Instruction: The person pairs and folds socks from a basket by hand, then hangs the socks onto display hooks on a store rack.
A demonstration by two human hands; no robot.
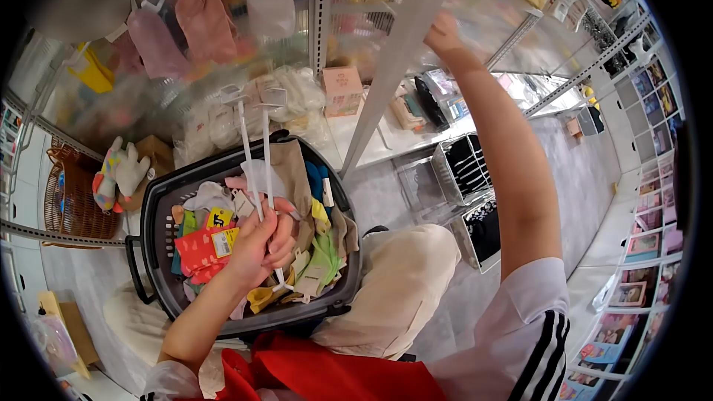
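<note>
My left hand is closed around white metal display hooks, whose ends point up and away. Below that hand sits a dark grey basket filled with folded socks, among them a red pair with a yellow label and a light green pair. My right hand reaches up at the far side, beside a white upright post. Its fingers are partly hidden and blurred near the post, so what they touch cannot be made out.
Socks hang at the upper left. A pink box and plastic-wrapped packs lie on the low shelf. A wicker basket and plush toy stand left. Bins of dark items stand right of my knee.
</note>
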